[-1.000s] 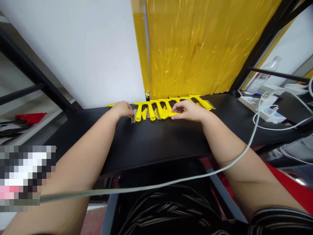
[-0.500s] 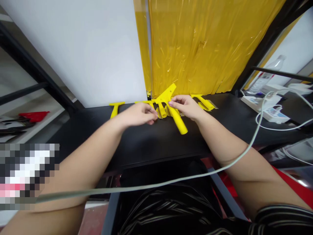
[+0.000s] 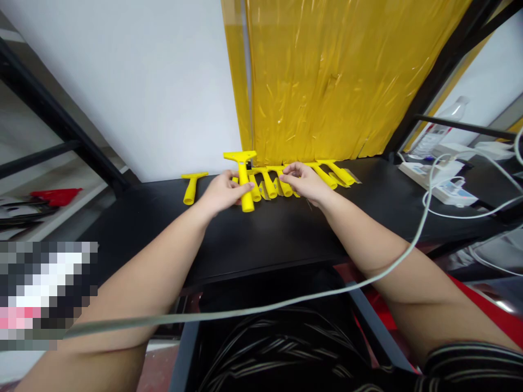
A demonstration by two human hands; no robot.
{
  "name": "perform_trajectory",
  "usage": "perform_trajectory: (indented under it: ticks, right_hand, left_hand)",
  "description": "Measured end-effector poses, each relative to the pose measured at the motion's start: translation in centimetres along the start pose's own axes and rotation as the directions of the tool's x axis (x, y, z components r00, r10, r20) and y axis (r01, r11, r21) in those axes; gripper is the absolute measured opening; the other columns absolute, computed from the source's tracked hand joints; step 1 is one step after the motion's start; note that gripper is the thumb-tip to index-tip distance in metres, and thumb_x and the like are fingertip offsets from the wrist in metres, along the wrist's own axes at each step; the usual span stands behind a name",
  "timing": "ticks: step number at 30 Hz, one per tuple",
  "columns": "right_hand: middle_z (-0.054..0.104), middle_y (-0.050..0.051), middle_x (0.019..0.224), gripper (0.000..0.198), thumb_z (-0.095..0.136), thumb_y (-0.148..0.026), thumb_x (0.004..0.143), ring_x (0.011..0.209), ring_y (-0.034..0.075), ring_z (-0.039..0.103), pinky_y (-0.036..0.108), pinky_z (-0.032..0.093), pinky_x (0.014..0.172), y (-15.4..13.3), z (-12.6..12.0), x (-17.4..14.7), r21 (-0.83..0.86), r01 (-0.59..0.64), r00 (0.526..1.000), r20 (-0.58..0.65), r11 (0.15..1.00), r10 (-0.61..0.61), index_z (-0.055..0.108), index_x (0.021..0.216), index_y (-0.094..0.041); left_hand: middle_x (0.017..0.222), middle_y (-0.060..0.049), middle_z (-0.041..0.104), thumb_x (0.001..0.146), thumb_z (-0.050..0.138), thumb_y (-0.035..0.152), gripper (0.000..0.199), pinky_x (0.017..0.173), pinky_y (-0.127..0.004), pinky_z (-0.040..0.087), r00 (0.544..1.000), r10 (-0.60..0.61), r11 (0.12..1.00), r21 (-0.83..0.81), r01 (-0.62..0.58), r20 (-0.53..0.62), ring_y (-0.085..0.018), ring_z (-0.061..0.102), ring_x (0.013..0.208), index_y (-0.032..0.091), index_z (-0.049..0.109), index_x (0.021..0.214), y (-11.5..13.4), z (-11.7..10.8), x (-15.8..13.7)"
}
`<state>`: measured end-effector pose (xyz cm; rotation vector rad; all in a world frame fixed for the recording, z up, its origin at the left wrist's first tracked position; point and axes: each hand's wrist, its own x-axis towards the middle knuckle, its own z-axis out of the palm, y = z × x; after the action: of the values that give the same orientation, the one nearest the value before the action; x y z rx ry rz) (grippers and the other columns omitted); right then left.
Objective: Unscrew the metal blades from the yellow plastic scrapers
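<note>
My left hand [image 3: 224, 191] is closed around the handle of a yellow T-shaped scraper [image 3: 245, 188], held upright just above the black shelf with its wide head at the top. My right hand [image 3: 303, 182] is over a row of similar yellow scrapers [image 3: 269, 185], fingers bent and apart, with no scraper visibly in its grasp. Its fingertips are close to the row; whether they touch it I cannot tell. Some scrapers in the row lie with clear wrapping or blades beside them, partly hidden by my right hand. Left of my left hand lies a lone yellow scraper [image 3: 192, 188].
A white panel [image 3: 147, 87] and a yellow taped panel [image 3: 327, 81] rise behind the black shelf [image 3: 261, 239]. On the right are a power strip [image 3: 439, 182] and a plastic bottle [image 3: 435, 130]. A pale cable [image 3: 286, 298] hangs across in front of both forearms.
Half a second ago a tilted scraper was in my right hand and my left was empty. Now my left hand holds an upright one; whether it is the same scraper I cannot tell.
</note>
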<state>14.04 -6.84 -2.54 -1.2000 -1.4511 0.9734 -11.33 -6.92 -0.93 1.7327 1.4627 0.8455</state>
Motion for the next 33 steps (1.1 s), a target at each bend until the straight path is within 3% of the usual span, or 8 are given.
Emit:
perform_trajectory:
  ticks: [2, 4, 6, 11, 17, 23, 33]
  right_hand:
    - [0.052, -0.002, 0.080, 0.033, 0.081, -0.029, 0.075, 0.063, 0.013, 0.045, 0.028, 0.036, 0.055, 0.7, -0.9, 0.6, -0.141, 0.002, 0.997, -0.074, 0.990, -0.012, 0.057, 0.096, -0.022]
    - [0.053, -0.001, 0.084, 0.034, 0.078, -0.027, 0.073, 0.072, 0.016, 0.049, 0.031, 0.040, 0.064, 1.3, -1.8, 1.2, -0.217, 0.013, 0.987, -0.151, 0.976, -0.047, 0.054, 0.096, -0.023]
    - [0.053, 0.000, 0.086, 0.033, 0.074, -0.026, 0.072, 0.077, 0.018, 0.051, 0.032, 0.041, 0.069, 1.8, -2.7, 2.0, -0.246, 0.003, 0.973, -0.223, 0.969, -0.060, 0.051, 0.095, -0.023]
    - [0.051, 0.001, 0.080, 0.030, 0.069, -0.029, 0.070, 0.074, 0.019, 0.048, 0.032, 0.037, 0.063, 2.1, -4.6, 2.9, -0.270, -0.070, 0.954, -0.299, 0.960, -0.014, 0.046, 0.089, -0.024]
    - [0.049, 0.000, 0.076, 0.028, 0.068, -0.029, 0.071, 0.070, 0.018, 0.045, 0.032, 0.035, 0.063, 1.8, -4.9, 2.7, -0.275, -0.080, 0.957, -0.291, 0.958, -0.004, 0.047, 0.089, -0.024]
    - [0.050, 0.000, 0.077, 0.028, 0.068, -0.030, 0.071, 0.070, 0.018, 0.045, 0.032, 0.035, 0.064, 1.9, -4.9, 2.6, -0.294, -0.050, 0.967, -0.255, 0.955, -0.028, 0.049, 0.089, -0.024]
    - [0.049, 0.000, 0.078, 0.025, 0.069, -0.029, 0.073, 0.070, 0.018, 0.045, 0.033, 0.036, 0.065, 1.6, -4.9, 2.3, -0.322, -0.065, 0.974, -0.225, 0.944, -0.009, 0.050, 0.089, -0.024]
  left_hand:
    - [0.097, -0.009, 0.078, 0.080, 0.083, 0.049, 0.075, 0.074, -0.035, 0.057, 0.989, -0.027, 0.963, 0.260, 0.065, -0.148, -0.025, 0.075, 0.079, 0.014, 0.052, 0.139, -1.0, -2.3, 1.0]
    - [0.105, -0.013, 0.078, 0.084, 0.077, 0.051, 0.068, 0.082, -0.036, 0.055, 0.961, -0.010, 0.875, 0.463, 0.142, -0.277, -0.029, 0.074, 0.096, 0.014, 0.057, 0.138, -1.9, -4.4, 1.8]
    - [0.115, -0.017, 0.076, 0.087, 0.071, 0.051, 0.064, 0.088, -0.037, 0.053, 0.949, -0.022, 0.793, 0.572, 0.209, -0.316, -0.033, 0.071, 0.110, 0.014, 0.059, 0.138, -2.7, -6.0, 2.6]
    - [0.112, -0.023, 0.075, 0.088, 0.067, 0.049, 0.048, 0.091, -0.045, 0.053, 0.947, -0.122, 0.660, 0.689, 0.301, -0.297, -0.040, 0.069, 0.113, 0.013, 0.074, 0.119, -4.0, -7.2, 3.8]
    - [0.118, -0.026, 0.073, 0.089, 0.063, 0.043, 0.042, 0.094, -0.046, 0.053, 0.971, -0.138, 0.559, 0.794, 0.239, -0.195, -0.042, 0.068, 0.115, 0.011, 0.076, 0.112, -4.4, -6.3, 4.5]
    - [0.117, -0.028, 0.074, 0.087, 0.064, 0.041, 0.039, 0.095, -0.051, 0.053, 0.980, -0.096, 0.604, 0.772, 0.197, -0.175, -0.044, 0.068, 0.113, 0.011, 0.079, 0.108, -4.9, -6.2, 4.9]
    - [0.111, -0.022, 0.076, 0.090, 0.059, 0.040, 0.036, 0.092, -0.044, 0.054, 0.982, -0.089, 0.621, 0.761, 0.187, -0.168, -0.038, 0.071, 0.111, 0.015, 0.080, 0.105, -4.9, -5.7, 4.9]
